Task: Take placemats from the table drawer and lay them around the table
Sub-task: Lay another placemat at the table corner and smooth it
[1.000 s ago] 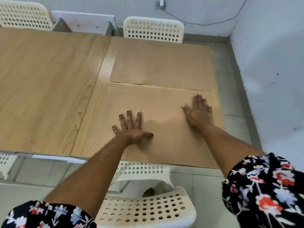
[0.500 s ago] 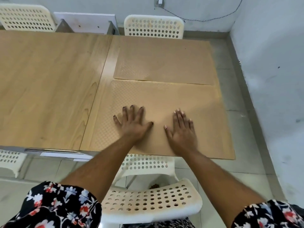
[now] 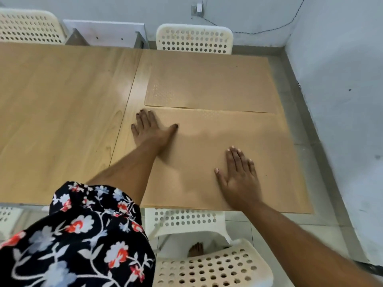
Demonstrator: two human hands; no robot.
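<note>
A: What's the biggest thing in view?

B: The wooden table (image 3: 62,121), running off to the left, with white perforated chairs on the near and far sides. A long stretch of its left part lies bare.

A: And the placemats?

B: Two tan ones sit at the right end. The far placemat (image 3: 211,88) lies flat before the far chair (image 3: 194,40). The near placemat (image 3: 259,141) lies right in front of the person, its far edge touching or just overlapping the other's near edge; I cannot tell which.

A: The hands?

B: Both press flat on the near placemat, gripping nothing. The left hand (image 3: 150,131) sits at its far left corner, fingers close together and thumb spread wide. The right hand (image 3: 240,177) rests nearer the front edge, fingers slightly fanned.

A: How far along would you say?

B: I judge two places laid, the second just being smoothed. The seat by the far left chair (image 3: 29,25) has no mat yet, so more remain. The drawer itself isn't clearly visible.
</note>
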